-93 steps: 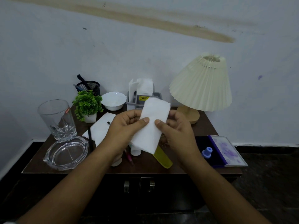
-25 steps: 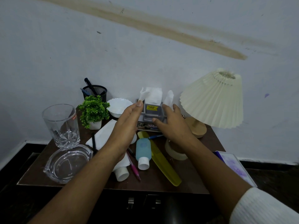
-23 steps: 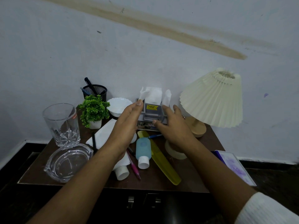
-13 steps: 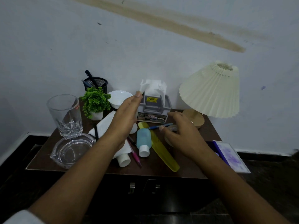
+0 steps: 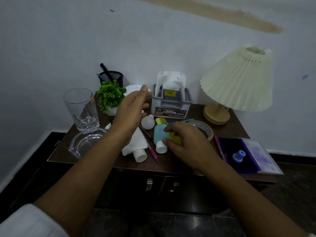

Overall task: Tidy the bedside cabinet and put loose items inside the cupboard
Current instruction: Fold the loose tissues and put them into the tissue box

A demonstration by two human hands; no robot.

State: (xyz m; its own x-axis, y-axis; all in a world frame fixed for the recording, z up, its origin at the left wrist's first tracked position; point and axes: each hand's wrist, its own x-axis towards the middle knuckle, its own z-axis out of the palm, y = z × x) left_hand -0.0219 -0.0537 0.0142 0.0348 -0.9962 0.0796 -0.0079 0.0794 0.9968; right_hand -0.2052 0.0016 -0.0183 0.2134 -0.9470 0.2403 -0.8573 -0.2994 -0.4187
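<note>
On the dark wood bedside cabinet [image 5: 239,129] lies a clutter of loose items. My right hand [image 5: 186,142] is down on the yellow comb [image 5: 174,136], thumb and forefinger curled at its edge beside the blue bottle [image 5: 159,135]. My left hand [image 5: 133,113] hovers open and holds nothing, just left of the grey tissue holder [image 5: 171,103]. A white tube [image 5: 136,146], a pink pen [image 5: 152,151], a white bulb [image 5: 147,124], a blue pen [image 5: 181,121] and a tape roll [image 5: 205,129] lie around the hands. The cupboard doors [image 5: 153,189] below are closed.
At the left stand a tall glass [image 5: 82,108] and a glass ashtray [image 5: 85,144]. A small plant [image 5: 110,94], a pen cup [image 5: 111,77] and a white bowl [image 5: 133,88] sit at the back. A lamp [image 5: 237,79] and an open blue stamp pad [image 5: 248,154] occupy the right.
The folded tissue went from my hands into the grey holder. My right hand then dropped from the holder down onto the yellow comb; my left hand stays raised beside the holder.
</note>
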